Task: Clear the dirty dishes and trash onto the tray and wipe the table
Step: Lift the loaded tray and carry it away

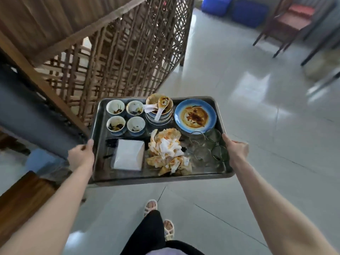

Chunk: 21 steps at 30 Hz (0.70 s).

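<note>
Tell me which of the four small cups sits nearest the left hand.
The near-left cup of the four, with dark scraps inside, just beyond the white napkin stack. The others sit farther back or farther right.

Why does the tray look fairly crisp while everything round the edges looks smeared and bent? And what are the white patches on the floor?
Head view: the tray and the left hand and right hand gripping it are fairly sharp; the lattice screen and chair show motion blur; the wide lens bows straight lines; the white patches are glare on the glossy floor.
</note>
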Motion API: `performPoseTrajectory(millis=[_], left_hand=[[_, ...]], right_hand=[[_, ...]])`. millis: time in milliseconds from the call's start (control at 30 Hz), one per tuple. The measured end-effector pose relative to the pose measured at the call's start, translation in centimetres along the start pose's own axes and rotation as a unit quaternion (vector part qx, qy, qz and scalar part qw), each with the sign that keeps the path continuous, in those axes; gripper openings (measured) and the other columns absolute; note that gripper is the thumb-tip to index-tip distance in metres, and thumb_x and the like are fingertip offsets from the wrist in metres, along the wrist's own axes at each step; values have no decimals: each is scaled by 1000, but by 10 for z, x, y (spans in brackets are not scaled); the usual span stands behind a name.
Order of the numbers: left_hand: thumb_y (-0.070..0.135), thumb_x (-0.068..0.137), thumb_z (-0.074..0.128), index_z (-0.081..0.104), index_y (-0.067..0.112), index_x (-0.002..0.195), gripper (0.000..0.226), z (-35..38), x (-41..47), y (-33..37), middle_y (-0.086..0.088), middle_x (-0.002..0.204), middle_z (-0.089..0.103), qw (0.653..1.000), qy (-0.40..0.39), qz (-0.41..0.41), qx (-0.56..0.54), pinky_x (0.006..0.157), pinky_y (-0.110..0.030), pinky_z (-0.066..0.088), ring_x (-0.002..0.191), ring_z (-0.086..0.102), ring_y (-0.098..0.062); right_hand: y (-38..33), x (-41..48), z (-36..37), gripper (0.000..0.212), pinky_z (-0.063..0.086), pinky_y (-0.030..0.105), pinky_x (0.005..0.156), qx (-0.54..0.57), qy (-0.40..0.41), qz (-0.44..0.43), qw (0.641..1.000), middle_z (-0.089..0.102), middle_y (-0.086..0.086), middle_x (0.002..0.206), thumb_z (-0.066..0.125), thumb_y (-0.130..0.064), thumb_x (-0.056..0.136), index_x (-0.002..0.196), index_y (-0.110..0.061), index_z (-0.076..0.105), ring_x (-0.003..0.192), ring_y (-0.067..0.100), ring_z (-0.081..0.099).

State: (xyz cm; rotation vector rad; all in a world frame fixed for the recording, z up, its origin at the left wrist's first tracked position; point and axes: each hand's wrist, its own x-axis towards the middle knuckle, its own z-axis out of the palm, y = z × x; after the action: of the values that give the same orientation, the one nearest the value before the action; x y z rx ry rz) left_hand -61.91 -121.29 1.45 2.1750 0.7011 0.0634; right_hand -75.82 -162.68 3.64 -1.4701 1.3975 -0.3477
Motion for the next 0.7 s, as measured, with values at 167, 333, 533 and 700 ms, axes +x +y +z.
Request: performPoseTrajectory(millis=[167, 333, 533, 700], left_hand=[[43, 88, 62, 69, -4, 84, 47, 88, 16, 70, -26, 88, 67, 998, -41, 39, -24, 75, -41, 46, 88, 63, -41], [44, 87, 63, 70, -3, 86, 47, 195, 47, 155, -28, 90, 68, 993, -88, 79, -18, 74, -42, 47, 89, 63, -43], [39, 88, 66, 70, -4, 87, 43, 314, 88, 268, -22, 79, 66, 982, -149, 115, -36, 70, -34, 41, 81, 63, -34], [35, 89, 66, 67, -6, 83, 41, 413, 106, 369, -18, 74, 62, 976, -173, 124, -39, 67, -33, 38, 71, 58, -27]], right_hand=[[-23, 69, -16, 33, 50, 27, 70, 31, 43, 13, 998, 61, -1, 63, 84, -41, 68, 63, -15, 65, 60, 14, 58], [-58, 151, -12, 31, 49, 27, 70, 61, 92, 32, 993, 61, 1, 69, 82, -39, 71, 64, -14, 64, 62, 14, 56], [-116, 247, 4, 32, 49, 22, 64, 94, 139, 45, 985, 62, 0, 64, 82, -35, 73, 59, -13, 63, 62, 15, 59], [-172, 336, 14, 32, 51, 25, 68, 109, 177, 52, 977, 63, 1, 65, 82, -35, 73, 58, -14, 63, 64, 18, 62]])
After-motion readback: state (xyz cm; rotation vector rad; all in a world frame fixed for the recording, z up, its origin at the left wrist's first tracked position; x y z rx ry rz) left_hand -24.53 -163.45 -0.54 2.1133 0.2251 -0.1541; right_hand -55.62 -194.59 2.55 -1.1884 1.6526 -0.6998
